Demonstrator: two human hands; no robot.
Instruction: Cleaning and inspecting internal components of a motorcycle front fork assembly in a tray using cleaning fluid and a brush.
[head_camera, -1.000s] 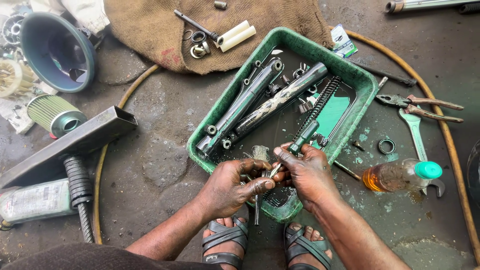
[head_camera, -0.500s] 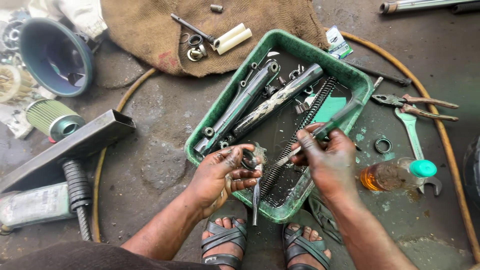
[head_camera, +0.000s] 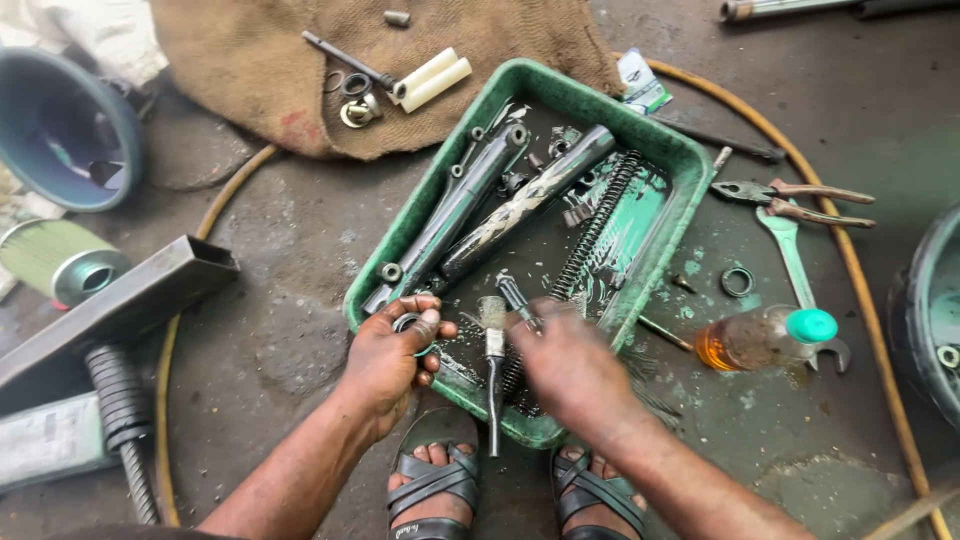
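A brown sackcloth spreads over the far floor, carrying two cream-coloured cylinders, a dark rod and a few metal rings. At the far left stands a dark blue bowl-shaped housing, and below it a cylindrical yellow-green filter lies on its side. A small green and white packet lies flat just beyond the far right corner of the tray, its print too small to tell.

The green plastic tray sits slantwise in the middle of the oily floor. In it lie two long dark metal tubes side by side, a black coil spring along their right, small nuts and fittings, and a paintbrush whose handle overhangs the near rim.

To the right of the tray a clear plastic bottle with amber liquid and a teal cap lies on its side, beside a spanner and red-handled pliers.

The left hand rests on the tray's near left rim, its fingers curled around a small metal ring. The right hand hovers blurred over the tray's near end, fingers pointing at a dark slim tool; I cannot tell whether they hold it.
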